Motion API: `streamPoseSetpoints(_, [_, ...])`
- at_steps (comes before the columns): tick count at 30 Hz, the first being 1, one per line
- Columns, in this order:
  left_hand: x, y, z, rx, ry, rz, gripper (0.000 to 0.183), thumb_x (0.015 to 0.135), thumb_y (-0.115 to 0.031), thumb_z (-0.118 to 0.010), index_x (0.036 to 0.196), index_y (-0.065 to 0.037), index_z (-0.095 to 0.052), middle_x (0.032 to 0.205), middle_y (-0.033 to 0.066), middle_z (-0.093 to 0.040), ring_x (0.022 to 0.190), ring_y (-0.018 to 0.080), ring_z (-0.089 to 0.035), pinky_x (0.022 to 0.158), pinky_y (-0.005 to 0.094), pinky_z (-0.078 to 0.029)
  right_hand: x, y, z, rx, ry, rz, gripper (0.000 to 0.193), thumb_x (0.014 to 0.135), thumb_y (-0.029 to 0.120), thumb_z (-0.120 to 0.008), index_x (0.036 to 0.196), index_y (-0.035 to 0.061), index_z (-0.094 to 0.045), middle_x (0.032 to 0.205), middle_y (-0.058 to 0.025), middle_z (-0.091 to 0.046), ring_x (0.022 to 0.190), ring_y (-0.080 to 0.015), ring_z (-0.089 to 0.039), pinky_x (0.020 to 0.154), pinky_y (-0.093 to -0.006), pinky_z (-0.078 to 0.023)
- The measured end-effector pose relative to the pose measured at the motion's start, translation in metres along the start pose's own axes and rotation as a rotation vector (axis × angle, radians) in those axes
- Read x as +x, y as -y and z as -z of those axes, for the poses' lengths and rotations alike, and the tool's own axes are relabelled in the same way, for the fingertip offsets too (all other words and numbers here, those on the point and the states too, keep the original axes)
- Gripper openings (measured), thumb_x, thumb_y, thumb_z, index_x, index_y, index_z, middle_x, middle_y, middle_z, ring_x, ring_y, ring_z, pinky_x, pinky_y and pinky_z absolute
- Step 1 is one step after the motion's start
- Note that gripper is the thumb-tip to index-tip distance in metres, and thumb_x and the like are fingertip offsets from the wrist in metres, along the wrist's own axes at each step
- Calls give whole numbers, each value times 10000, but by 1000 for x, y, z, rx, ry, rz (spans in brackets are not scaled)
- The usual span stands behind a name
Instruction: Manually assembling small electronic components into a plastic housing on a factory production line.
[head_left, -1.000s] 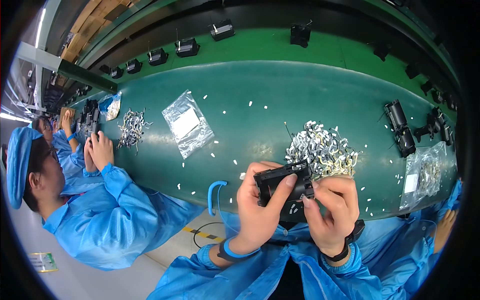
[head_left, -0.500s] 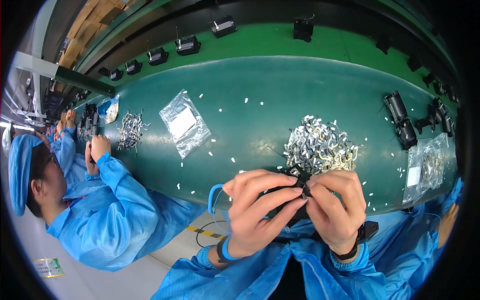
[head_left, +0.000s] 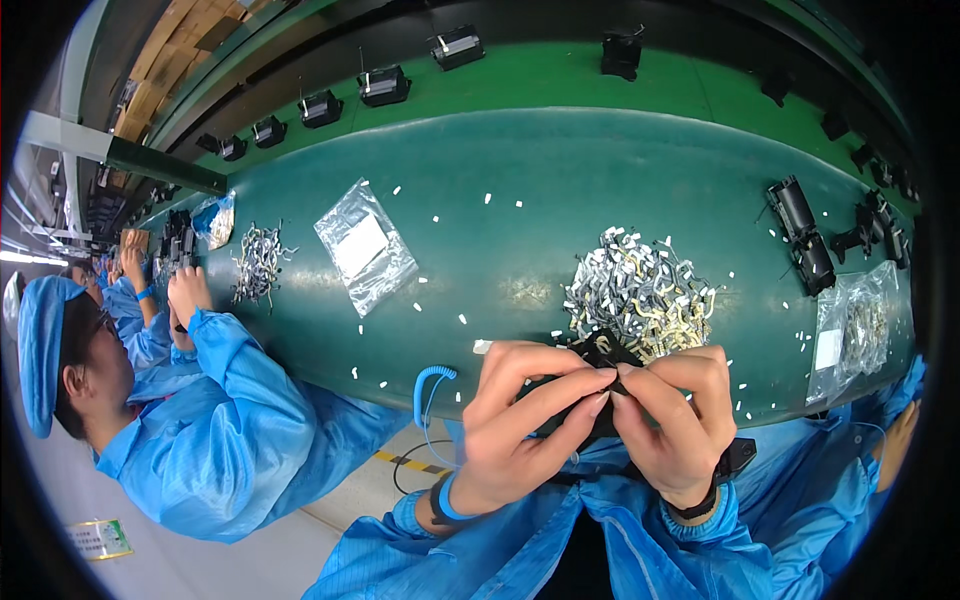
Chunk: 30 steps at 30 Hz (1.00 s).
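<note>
My left hand (head_left: 530, 425) and my right hand (head_left: 685, 425) meet at the near edge of the table, fingertips pinched together over a black plastic part (head_left: 606, 347). Its far end sticks out beyond my fingers; the rest lies hidden behind them. Whatever small piece sits between the fingertips cannot be made out. Just beyond my hands lies a heap of short wire leads (head_left: 640, 290), black, white and yellowish, with white connectors. A blue coiled cord (head_left: 436, 374) hangs beside my left hand.
A clear plastic bag (head_left: 367, 248) with a white label lies left of the heap. On the right are a black housing (head_left: 802, 235) and a filled clear bag (head_left: 855, 335). A co-worker in blue (head_left: 225, 420) works at left beside another wire pile (head_left: 260, 262). Black units (head_left: 384, 87) line the green strip behind.
My left fingers have drawn closer to the right fingertips, and the black part has shifted slightly between them. At left, the co-worker's hand has moved a little.
</note>
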<state>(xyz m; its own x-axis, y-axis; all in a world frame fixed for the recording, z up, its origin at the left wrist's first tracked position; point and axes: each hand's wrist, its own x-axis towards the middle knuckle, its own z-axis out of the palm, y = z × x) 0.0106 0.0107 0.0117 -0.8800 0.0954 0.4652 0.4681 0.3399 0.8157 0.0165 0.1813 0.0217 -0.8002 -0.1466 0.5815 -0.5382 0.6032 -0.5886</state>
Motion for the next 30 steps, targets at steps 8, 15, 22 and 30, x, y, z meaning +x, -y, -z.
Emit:
streamPoseSetpoints(8, [-2, 0, -3, -185, -90, 128, 205, 708, 91, -786, 896, 43, -722, 943, 155, -693, 864, 233, -641, 712, 313, -489, 0, 0, -3, -45, -6, 53, 313, 632, -6, -817, 930, -9, -721, 901, -91, -634, 770, -270, -609, 642, -353, -514])
streamPoseSetpoints(15, [-1, 4, 2, -96, -25, 9, 216, 739, 125, -752, 938, 44, -732, 878, 141, -693, 802, 211, -635, 695, 300, -482, 0, -1, -5, 2, 2, 35, 339, 635, -19, -812, 961, -6, -724, 887, -90, -642, 772, -267, -619, 653, -351, -523])
streamPoseSetpoints(22, [-6, 2, -5, -338, -130, 266, 231, 764, 152, -730, 973, 52, -731, 918, 163, -702, 819, 202, -637, 672, 273, -475, 1, 4, -2, 7, 43, 27, 354, 613, -51, -810, 957, -13, -735, 888, -89, -633, 763, -261, -608, 655, -344, -511])
streamPoseSetpoints(30, [-4, 1, 1, -162, -55, 155, 247, 742, 128, -756, 974, 41, -745, 945, 151, -716, 822, 232, -664, 695, 304, -516, 1, 4, -2, -21, 20, 47, 353, 606, -53, -810, 948, -20, -731, 876, -89, -628, 761, -254, -605, 651, -339, -504])
